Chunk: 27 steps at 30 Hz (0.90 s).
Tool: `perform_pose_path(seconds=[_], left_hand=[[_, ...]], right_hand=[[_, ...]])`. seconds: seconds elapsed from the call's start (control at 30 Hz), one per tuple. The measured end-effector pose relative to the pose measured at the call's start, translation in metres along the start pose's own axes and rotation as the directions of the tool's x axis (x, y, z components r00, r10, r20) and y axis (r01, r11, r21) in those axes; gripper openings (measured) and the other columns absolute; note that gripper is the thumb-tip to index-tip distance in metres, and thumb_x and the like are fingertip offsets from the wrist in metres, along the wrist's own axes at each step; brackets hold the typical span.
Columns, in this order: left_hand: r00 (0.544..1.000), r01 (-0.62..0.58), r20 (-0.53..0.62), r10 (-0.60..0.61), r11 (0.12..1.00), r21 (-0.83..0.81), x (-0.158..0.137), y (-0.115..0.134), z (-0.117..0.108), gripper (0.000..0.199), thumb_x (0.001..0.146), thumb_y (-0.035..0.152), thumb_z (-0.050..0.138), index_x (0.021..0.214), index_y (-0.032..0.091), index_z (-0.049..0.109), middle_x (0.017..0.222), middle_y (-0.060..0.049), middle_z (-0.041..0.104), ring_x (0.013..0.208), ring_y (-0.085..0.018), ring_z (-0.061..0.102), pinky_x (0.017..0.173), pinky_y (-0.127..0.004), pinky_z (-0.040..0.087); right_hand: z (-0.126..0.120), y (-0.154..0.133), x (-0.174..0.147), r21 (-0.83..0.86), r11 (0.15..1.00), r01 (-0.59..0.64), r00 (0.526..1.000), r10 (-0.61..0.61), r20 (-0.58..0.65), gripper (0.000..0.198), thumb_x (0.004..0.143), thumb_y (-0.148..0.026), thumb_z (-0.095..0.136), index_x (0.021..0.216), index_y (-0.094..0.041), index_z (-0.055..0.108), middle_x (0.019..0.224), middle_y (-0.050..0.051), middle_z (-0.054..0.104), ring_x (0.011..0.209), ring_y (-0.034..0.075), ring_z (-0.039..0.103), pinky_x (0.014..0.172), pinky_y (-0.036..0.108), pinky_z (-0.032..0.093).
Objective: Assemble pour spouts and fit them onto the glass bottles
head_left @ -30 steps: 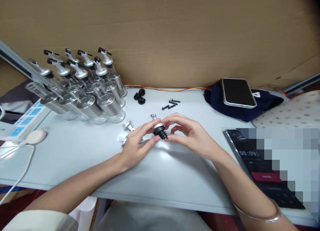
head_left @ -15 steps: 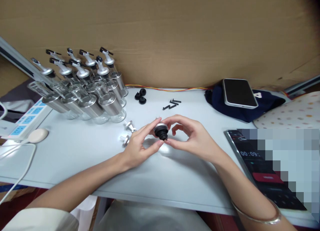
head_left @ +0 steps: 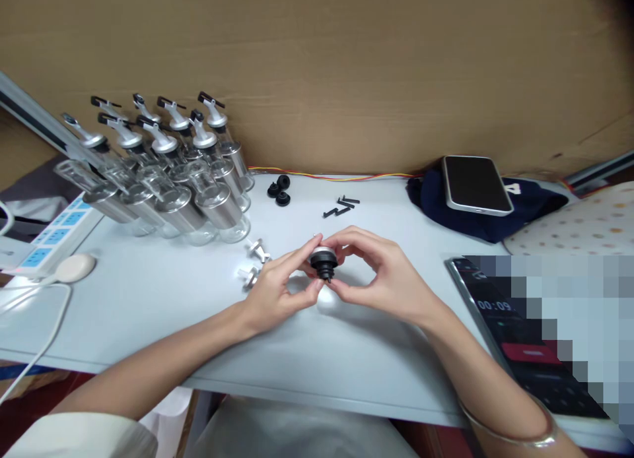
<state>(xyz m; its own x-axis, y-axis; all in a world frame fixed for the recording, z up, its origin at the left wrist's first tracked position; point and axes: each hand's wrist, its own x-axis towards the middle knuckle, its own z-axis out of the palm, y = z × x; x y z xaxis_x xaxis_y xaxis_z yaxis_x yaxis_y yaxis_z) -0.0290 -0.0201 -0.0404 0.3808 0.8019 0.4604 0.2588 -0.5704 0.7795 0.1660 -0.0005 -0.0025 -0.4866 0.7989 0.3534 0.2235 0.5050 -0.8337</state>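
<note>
Between my two hands is a bottle pourer (head_left: 325, 262), its ribbed black stopper turned toward me and down, its silver collar behind. My left hand (head_left: 282, 283) grips it from the left with fingers and thumb. From the right, my right hand (head_left: 379, 273) closes on it, thumb near the stopper's tip and fingers at the collar. The spout side is mostly hidden behind the fingers. Just left of my left hand lie two silver pourer spouts (head_left: 251, 278) on the table. Behind the hands are several small black lever pieces (head_left: 341, 207) and three black rubber stoppers (head_left: 282, 198).
Several glass bottles with steel bands (head_left: 218, 210) stand at the left, the rear ones topped with pourers. A power strip (head_left: 54, 233) and white cable lie beyond them. At the right are a phone (head_left: 525, 352) showing a timer and a silver-edged device (head_left: 476, 184) on dark blue cloth.
The pourer has shifted slightly right and turned, so its black stopper now points more straight toward me. Both hands keep their grip; the things on the table have not moved.
</note>
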Motion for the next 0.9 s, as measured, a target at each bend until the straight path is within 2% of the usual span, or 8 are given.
perform_pose_path(seconds=[0.27,0.4,0.6,0.9], left_hand=[[0.999,0.042,0.027,-0.042,0.999,-0.027,-0.0007,0.0019,-0.0009,0.059,0.089,0.022,0.057,0.145,0.020,0.039,0.107,-0.009,0.071,0.083,-0.015,0.069,0.085,-0.029,0.054],[0.998,0.053,0.037,-0.052,0.998,-0.019,-0.0007,0.0038,-0.0018,0.058,0.089,0.022,0.057,0.145,0.019,0.040,0.098,-0.007,0.073,0.080,-0.014,0.068,0.083,-0.028,0.054],[1.000,0.013,0.010,-0.014,1.000,0.022,-0.0006,0.0031,-0.0006,0.058,0.087,0.018,0.058,0.143,0.021,0.043,0.105,-0.008,0.072,0.077,-0.014,0.068,0.080,-0.027,0.055],[1.000,-0.021,0.003,0.021,0.999,0.038,-0.0008,0.0001,-0.0006,0.057,0.085,0.016,0.057,0.141,0.021,0.046,0.102,-0.007,0.072,0.077,-0.014,0.068,0.078,-0.027,0.056]], right_hand=[[-0.0001,0.0010,-0.0002,-0.027,0.999,0.030,0.999,-0.031,-0.017,0.032,0.070,-0.009,0.063,0.101,-0.017,0.062,0.096,0.006,0.066,0.087,0.019,0.060,0.078,0.034,0.050],[0.0000,0.0008,0.0002,-0.044,0.998,0.045,0.998,-0.047,-0.033,0.031,0.069,-0.009,0.062,0.098,-0.019,0.063,0.093,0.005,0.067,0.085,0.019,0.061,0.078,0.034,0.051],[-0.0003,-0.0009,0.0013,-0.061,0.998,0.031,0.999,-0.033,-0.028,0.029,0.069,-0.010,0.061,0.097,-0.020,0.064,0.094,0.005,0.069,0.086,0.020,0.064,0.078,0.035,0.052],[0.0006,-0.0014,-0.0002,-0.090,0.996,0.003,0.999,-0.006,-0.034,0.025,0.067,-0.010,0.062,0.091,-0.019,0.063,0.089,0.004,0.069,0.080,0.019,0.063,0.075,0.033,0.051]])
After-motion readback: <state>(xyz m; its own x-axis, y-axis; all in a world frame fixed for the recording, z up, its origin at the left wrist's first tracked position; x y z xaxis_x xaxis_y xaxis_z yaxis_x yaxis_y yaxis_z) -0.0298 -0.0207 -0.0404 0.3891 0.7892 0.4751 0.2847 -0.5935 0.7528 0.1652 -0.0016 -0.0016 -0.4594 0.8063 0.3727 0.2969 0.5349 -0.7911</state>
